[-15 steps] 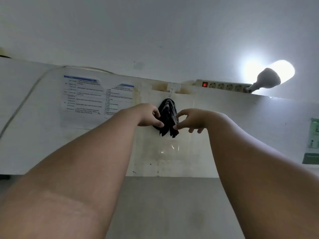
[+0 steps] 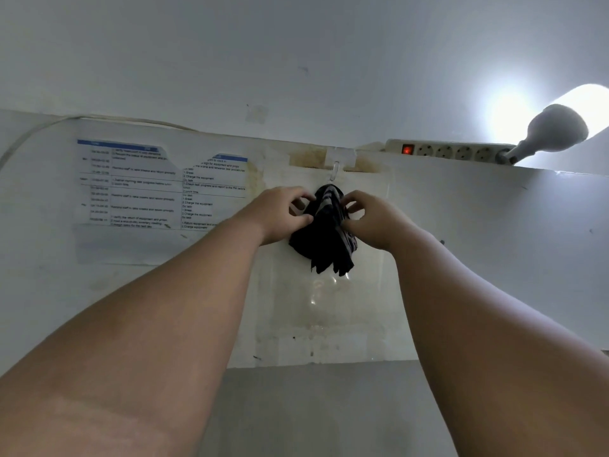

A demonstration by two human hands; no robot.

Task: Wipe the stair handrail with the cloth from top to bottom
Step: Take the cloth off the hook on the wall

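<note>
A dark, striped cloth (image 2: pixel 326 239) hangs bunched from a clear hook (image 2: pixel 335 171) stuck on a white wall panel. My left hand (image 2: pixel 280 214) grips the cloth's upper left side with its fingertips. From the other side, my right hand (image 2: pixel 370 219) pinches the upper right of the cloth. Both arms reach up and forward to it. No stair handrail is in view.
A printed schedule sheet (image 2: pixel 145 186) is taped to the wall left of the hook. A white power strip (image 2: pixel 448 151) with a lit red switch sits at the upper right, beside a bright lamp (image 2: pixel 547 130). Grey wall (image 2: pixel 313 410) lies below the panel.
Both hands have closed in on the cloth and now grip its upper part; before, their fingertips only touched its sides. The view has moved closer to the wall.
</note>
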